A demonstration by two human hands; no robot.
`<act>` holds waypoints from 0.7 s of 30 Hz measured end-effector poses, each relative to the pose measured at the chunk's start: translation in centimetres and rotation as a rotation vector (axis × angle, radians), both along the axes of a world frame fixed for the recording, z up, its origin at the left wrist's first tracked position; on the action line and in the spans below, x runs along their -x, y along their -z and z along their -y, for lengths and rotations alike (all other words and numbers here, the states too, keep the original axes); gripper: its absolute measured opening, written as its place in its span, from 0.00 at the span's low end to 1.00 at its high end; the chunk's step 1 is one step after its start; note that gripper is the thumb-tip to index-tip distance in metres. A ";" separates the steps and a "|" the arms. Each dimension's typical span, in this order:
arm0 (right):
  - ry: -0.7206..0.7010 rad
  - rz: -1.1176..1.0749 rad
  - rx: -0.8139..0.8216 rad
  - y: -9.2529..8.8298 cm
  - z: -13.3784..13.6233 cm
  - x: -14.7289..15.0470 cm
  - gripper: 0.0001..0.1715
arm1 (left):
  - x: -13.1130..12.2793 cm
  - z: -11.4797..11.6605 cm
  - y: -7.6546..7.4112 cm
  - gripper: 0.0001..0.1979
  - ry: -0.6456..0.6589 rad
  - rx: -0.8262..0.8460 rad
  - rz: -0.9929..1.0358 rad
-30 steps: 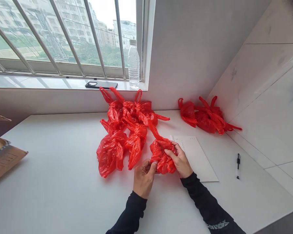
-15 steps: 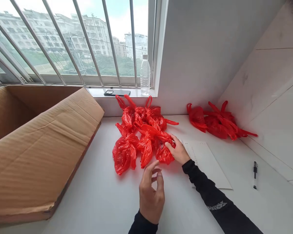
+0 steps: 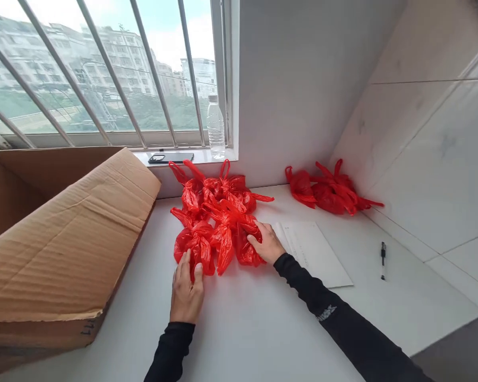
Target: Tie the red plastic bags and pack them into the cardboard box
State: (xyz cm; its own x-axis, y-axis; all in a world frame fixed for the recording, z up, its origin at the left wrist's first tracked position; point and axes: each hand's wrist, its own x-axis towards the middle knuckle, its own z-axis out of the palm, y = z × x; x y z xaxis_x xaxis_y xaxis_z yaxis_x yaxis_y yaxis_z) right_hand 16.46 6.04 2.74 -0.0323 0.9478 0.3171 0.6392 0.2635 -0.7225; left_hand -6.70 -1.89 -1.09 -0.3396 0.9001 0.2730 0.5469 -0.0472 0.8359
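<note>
Several tied red plastic bags [image 3: 217, 212] lie bunched on the white counter [image 3: 263, 318] below the window. My left hand [image 3: 186, 289] rests flat with its fingertips on the front left red bag [image 3: 193, 244], fingers stretched out. My right hand [image 3: 267, 245] presses against the right side of the front right red bag [image 3: 245, 249], its fingers curled on the plastic. Both arms wear black sleeves.
A big open cardboard box [image 3: 59, 233] lies on its side at the left. A second heap of red bags [image 3: 329, 188] sits by the tiled wall. A sheet of paper [image 3: 314, 252] and a pen [image 3: 382, 260] lie to the right. A phone [image 3: 171, 157] and a water bottle [image 3: 215, 127] stand on the sill.
My right hand has set the bag it held against the bunch. My left hand let go of it and moved left onto the front left bag. The box came into view.
</note>
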 end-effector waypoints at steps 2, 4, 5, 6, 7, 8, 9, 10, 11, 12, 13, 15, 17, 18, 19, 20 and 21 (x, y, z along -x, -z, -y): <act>0.024 0.013 -0.004 -0.3 0.5 0.3 0.34 | -0.2 -0.5 -0.1 0.28 -0.014 -0.049 -0.034; 0.055 0.015 -0.032 -0.5 1.5 0.3 0.35 | -0.4 -0.5 -0.9 0.28 -0.056 -0.121 -0.076; 0.063 0.014 -0.055 -0.6 2.2 0.2 0.35 | -0.4 -0.3 -1.3 0.27 -0.064 -0.147 -0.097; 0.063 0.014 -0.081 -0.7 3.0 0.1 0.35 | -0.4 -0.2 -1.7 0.27 -0.063 -0.161 -0.117; 0.059 0.014 -0.105 -0.7 3.7 -0.1 0.34 | -0.4 0.0 -1.9 0.26 -0.053 -0.164 -0.134; 0.054 0.015 -0.121 -0.6 4.3 -0.3 0.34 | -0.3 0.1 -2.1 0.26 -0.041 -0.158 -0.150; 0.053 0.016 -0.129 -0.6 4.7 -0.5 0.34 | -0.3 0.0 -2.1 0.27 -0.031 -0.151 -0.163; 0.056 0.015 -0.133 -0.6 4.9 -0.7 0.33 | -0.2 -0.2 -2.1 0.27 -0.023 -0.148 -0.174; 0.059 0.013 -0.135 -0.5 5.0 -0.8 0.33 | -0.1 -0.6 -2.1 0.28 -0.019 -0.149 -0.186; 0.060 0.008 -0.141 -0.5 4.8 -0.9 0.33 | -0.1 -1.1 -2.0 0.28 -0.018 -0.144 -0.203; 0.058 -0.001 -0.153 -0.6 4.7 -0.8 0.33 | -0.1 -1.7 -2.1 0.29 -0.028 -0.124 -0.228; 0.047 -0.029 -0.194 -0.7 4.6 -0.5 0.31 | -0.3 -2.7 -2.4 0.33 -0.069 -0.030 -0.298; 0.045 -0.062 -0.238 -0.6 5.1 0.0 0.28 | -0.4 -3.2 -2.9 0.34 -0.126 0.113 -0.337; 0.053 -0.076 -0.254 -0.4 5.5 0.2 0.26 | -0.3 -3.4 -3.2 0.31 -0.141 0.148 -0.301; 0.070 -0.085 -0.266 0.0 6.0 0.3 0.25 | -0.1 -3.5 -3.5 0.25 -0.104 0.166 -0.246; 0.095 -0.096 -0.276 0.5 6.3 0.3 0.24 | 0.2 -3.7 -3.7 0.18 -0.086 0.173 -0.235; 0.110 -0.103 -0.278 1.1 6.5 0.2 0.23 | 0.7 -3.8 -4.0 0.12 -0.093 0.175 -0.230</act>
State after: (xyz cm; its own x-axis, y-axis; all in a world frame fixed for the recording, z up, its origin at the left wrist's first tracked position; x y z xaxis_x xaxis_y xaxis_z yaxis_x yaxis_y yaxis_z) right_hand 16.22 -0.48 1.64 0.1114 0.8202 0.5612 0.6021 0.3936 -0.6947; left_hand -7.42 1.89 2.91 -0.3697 0.9083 0.1956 0.7178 0.1455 0.6808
